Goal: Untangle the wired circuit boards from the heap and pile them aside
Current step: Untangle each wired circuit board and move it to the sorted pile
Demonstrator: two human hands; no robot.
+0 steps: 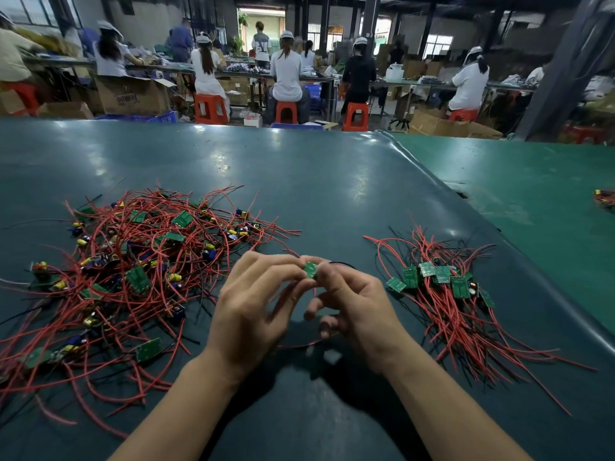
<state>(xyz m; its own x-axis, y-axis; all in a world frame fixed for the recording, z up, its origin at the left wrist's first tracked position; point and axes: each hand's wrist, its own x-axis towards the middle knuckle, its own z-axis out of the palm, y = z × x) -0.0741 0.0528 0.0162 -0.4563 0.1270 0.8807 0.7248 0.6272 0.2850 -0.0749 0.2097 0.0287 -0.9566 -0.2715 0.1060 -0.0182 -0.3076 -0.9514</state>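
Note:
A tangled heap [133, 267] of small green circuit boards with red and black wires covers the left of the green table. At the right lies a tidier pile [442, 287] of boards, their wires trailing toward me. Between the two, above the table, both my hands hold one small green board [311, 270]. My left hand [253, 307] pinches its left edge with thumb and fingers. My right hand [356, 307] pinches its right edge, and its lower fingers curl inward. A red wire and a black wire run from the board under my hands.
The dark green mat [299, 181] overlaps a lighter green table surface [532, 201] at the right, with a raised edge running diagonally. Another small wire bundle [604, 197] lies at the far right. Beyond the table several people sit on red stools at workbenches.

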